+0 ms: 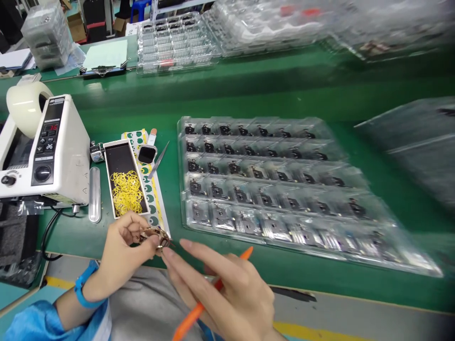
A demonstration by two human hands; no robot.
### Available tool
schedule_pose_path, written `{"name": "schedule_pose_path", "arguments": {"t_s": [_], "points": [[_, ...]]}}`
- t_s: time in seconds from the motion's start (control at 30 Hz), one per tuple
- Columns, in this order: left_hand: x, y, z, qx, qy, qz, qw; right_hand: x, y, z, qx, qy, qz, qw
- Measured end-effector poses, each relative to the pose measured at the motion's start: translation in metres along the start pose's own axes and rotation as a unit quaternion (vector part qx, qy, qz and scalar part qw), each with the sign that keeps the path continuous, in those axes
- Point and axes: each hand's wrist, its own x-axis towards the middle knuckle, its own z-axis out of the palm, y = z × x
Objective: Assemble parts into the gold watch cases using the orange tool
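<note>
My left hand (130, 246), with a blue band at the wrist, pinches a small brownish metal part (161, 237) above the table's front edge. My right hand (227, 289) holds an orange pen-like tool (194, 316) across its palm, and its fingertips reach the metal part's right side. Just beyond my left hand lies a white-rimmed box (107, 182) with yellow rings (127, 192) inside. To the right of both, a clear compartment tray (184, 189) holds rows of small dark parts (241, 195).
A white tape dispenser (71, 156) stands at the left. Beside the box lie a smartwatch (147, 154), tweezers (159, 160) and a die-cut sheet (156, 201). Clear trays (174, 42) and a clipboard (104, 54) line the back; a blurred clear sheet (415, 142) is at the right.
</note>
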Motion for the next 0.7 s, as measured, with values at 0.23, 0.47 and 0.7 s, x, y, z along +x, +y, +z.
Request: {"name": "schedule_pose_path", "arguments": {"t_s": [0.23,0.47,0.7], "points": [[-0.013,-0.002,0.006,-0.015,-0.02,0.032,0.999,0.012,0.004,0.019,-0.003,0.05,-0.016,0.999],[-0.014,-0.01,0.005,0.1,0.006,0.1,0.99,0.007,0.01,0.02,0.001,0.047,-0.054,0.997],[-0.014,-0.007,0.008,0.15,0.035,0.115,0.981,0.01,0.012,0.015,-0.002,0.025,-0.075,0.997]]}}
